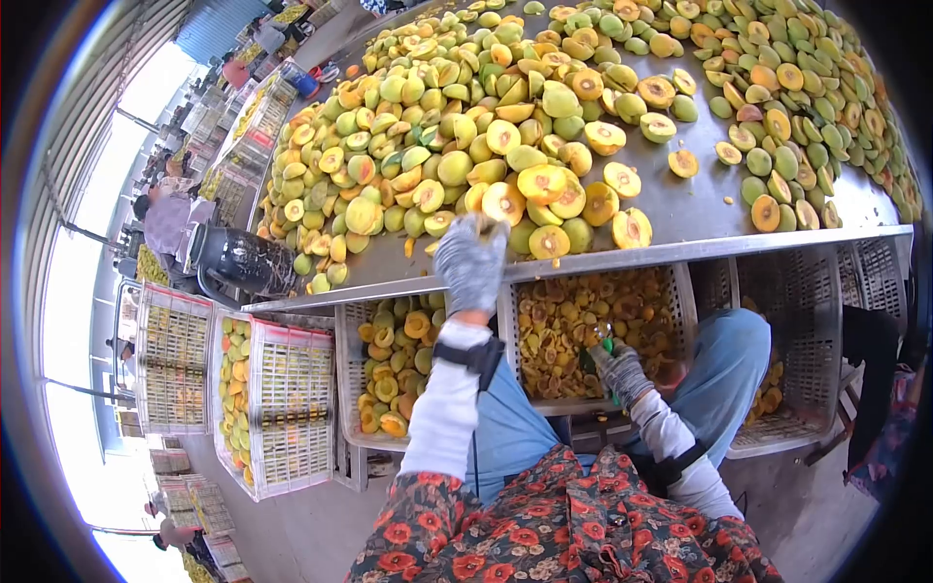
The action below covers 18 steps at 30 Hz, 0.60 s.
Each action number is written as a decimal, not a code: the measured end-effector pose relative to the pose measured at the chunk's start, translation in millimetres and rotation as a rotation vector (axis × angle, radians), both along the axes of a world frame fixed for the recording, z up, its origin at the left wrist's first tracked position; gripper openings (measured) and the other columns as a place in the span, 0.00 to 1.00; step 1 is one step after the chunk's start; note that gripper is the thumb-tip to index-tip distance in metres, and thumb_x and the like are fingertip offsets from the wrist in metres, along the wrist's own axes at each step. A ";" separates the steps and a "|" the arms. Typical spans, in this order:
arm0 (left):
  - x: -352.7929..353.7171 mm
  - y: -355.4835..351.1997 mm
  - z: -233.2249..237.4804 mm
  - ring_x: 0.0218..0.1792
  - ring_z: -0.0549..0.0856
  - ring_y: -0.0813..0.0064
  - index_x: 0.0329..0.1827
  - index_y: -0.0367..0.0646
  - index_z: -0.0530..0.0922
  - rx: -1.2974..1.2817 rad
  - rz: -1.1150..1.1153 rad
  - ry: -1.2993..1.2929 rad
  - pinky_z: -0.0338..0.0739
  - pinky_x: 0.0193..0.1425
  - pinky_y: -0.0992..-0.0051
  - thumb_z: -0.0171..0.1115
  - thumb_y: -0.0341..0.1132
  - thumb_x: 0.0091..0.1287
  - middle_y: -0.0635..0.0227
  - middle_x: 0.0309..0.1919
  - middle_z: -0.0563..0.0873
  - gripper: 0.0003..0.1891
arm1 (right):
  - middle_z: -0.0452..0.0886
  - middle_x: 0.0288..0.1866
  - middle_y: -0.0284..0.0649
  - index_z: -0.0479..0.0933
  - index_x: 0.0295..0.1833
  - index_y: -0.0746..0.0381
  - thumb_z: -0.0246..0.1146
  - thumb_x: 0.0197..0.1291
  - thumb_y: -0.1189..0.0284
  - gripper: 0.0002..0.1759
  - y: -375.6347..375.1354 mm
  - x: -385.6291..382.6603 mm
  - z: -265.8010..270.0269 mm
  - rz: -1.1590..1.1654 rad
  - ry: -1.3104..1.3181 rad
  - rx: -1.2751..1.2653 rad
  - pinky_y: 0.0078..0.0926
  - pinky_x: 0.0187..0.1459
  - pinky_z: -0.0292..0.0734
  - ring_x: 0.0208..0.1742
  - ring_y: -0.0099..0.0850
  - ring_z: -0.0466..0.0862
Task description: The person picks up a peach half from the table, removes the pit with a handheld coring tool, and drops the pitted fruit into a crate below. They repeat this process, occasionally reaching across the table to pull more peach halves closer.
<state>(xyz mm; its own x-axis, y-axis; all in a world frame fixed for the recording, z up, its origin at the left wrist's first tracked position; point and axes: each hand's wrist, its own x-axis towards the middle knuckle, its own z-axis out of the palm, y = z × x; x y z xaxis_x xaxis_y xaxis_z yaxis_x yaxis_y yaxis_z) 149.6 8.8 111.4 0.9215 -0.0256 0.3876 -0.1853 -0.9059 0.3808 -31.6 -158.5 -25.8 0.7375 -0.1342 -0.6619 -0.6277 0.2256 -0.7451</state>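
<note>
My left hand (471, 260), in a grey knit glove, reaches over the front edge of the steel table (700, 219) at the near side of a heap of halved peaches (418, 146). Its fingers are curled together beside a cut peach half (503, 203); what is between the fingertips, if anything, is hard to make out. Lower down, my right hand (622, 372), gloved too, is closed around a green-handled tool (608, 345) with a shiny tip. It hangs over a crate (683, 309) of brown-yellow peach scraps (559, 316).
Left of the scrap crate stands a crate of peach halves (394, 379). Farther left are white crates (292, 403) and a black bucket (243, 262). More halves (797, 107) cover the table's right side. Another person's dark sleeve (870, 379) shows at the right edge.
</note>
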 end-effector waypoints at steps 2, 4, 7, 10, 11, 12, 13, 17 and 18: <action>21.8 -26.9 14.6 0.44 0.79 0.55 0.49 0.41 0.73 0.180 0.218 -0.123 0.74 0.49 0.63 0.66 0.46 0.50 0.52 0.47 0.76 0.26 | 0.65 0.15 0.26 0.70 0.37 0.57 0.59 0.60 0.66 0.07 -0.9 -2.0 -21.8 0.046 -0.182 -0.097 0.20 0.10 0.57 0.10 0.20 0.64; 45.7 -25.4 14.4 0.44 0.79 0.55 0.50 0.42 0.73 0.148 0.195 0.241 0.74 0.48 0.62 0.68 0.45 0.49 0.53 0.46 0.76 0.27 | 0.67 0.17 0.28 0.71 0.37 0.58 0.59 0.59 0.67 0.07 -6.8 -2.8 -22.8 0.071 -0.139 -0.129 0.19 0.15 0.60 0.14 0.18 0.66; 41.2 -23.7 15.3 0.44 0.80 0.56 0.51 0.42 0.72 0.200 0.024 0.209 0.75 0.46 0.62 0.68 0.45 0.48 0.53 0.45 0.76 0.28 | 0.73 0.24 0.35 0.70 0.38 0.64 0.62 0.56 0.66 0.13 -8.0 -3.7 -34.0 0.212 -0.183 -0.577 0.30 0.28 0.69 0.26 0.28 0.75; 29.8 -17.5 21.6 0.42 0.80 0.59 0.46 0.41 0.73 0.267 -0.046 0.243 0.75 0.45 0.63 0.69 0.43 0.46 0.57 0.42 0.78 0.26 | 0.76 0.29 0.53 0.70 0.38 0.64 0.62 0.53 0.58 0.20 -4.8 2.0 -10.6 0.337 -0.130 -0.666 0.39 0.34 0.71 0.32 0.50 0.76; 27.2 -15.4 18.6 0.42 0.80 0.59 0.46 0.42 0.73 0.227 -0.084 0.189 0.75 0.45 0.63 0.70 0.42 0.45 0.57 0.43 0.77 0.26 | 0.76 0.29 0.52 0.70 0.37 0.64 0.62 0.54 0.58 0.19 -1.3 1.2 -23.3 0.389 -0.156 -0.688 0.37 0.34 0.71 0.31 0.48 0.76; 24.8 -14.0 15.3 0.42 0.80 0.59 0.46 0.42 0.72 0.183 -0.121 0.133 0.75 0.45 0.63 0.70 0.40 0.44 0.58 0.44 0.77 0.26 | 0.76 0.29 0.52 0.70 0.37 0.64 0.62 0.54 0.58 0.19 1.5 -0.2 -35.3 0.390 -0.157 -0.696 0.37 0.34 0.71 0.31 0.48 0.76; 17.3 -16.2 11.2 0.42 0.80 0.58 0.44 0.41 0.72 0.137 -0.213 -0.059 0.75 0.45 0.63 0.71 0.38 0.43 0.58 0.45 0.76 0.25 | 0.76 0.29 0.50 0.70 0.37 0.64 0.61 0.54 0.59 0.18 4.3 0.8 -43.9 0.395 -0.165 -0.649 0.36 0.33 0.71 0.30 0.46 0.75; 2.9 -16.7 15.1 0.47 0.78 0.59 0.51 0.42 0.71 0.225 -0.201 0.199 0.74 0.49 0.67 0.69 0.36 0.44 0.57 0.49 0.76 0.28 | 0.74 0.28 0.39 0.71 0.36 0.63 0.61 0.57 0.64 0.13 4.4 -1.8 -90.0 0.129 -0.173 -0.283 0.30 0.31 0.70 0.29 0.33 0.72; 8.0 -6.8 2.4 0.43 0.80 0.60 0.50 0.42 0.71 0.017 -0.248 0.125 0.76 0.46 0.66 0.68 0.35 0.46 0.58 0.45 0.78 0.26 | 0.74 0.29 0.33 0.71 0.36 0.62 0.61 0.58 0.67 0.10 3.5 -1.6 -99.4 -0.122 -0.162 0.044 0.26 0.29 0.69 0.30 0.27 0.72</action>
<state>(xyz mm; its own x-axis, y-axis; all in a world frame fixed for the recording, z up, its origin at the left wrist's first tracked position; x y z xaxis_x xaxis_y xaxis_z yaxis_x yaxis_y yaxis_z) 157.6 2.0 113.8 0.9269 -0.2615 0.2693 -0.3546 -0.8452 0.3998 -33.2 -155.0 -125.1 0.8145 -0.2028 -0.5435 -0.4668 0.3272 -0.8216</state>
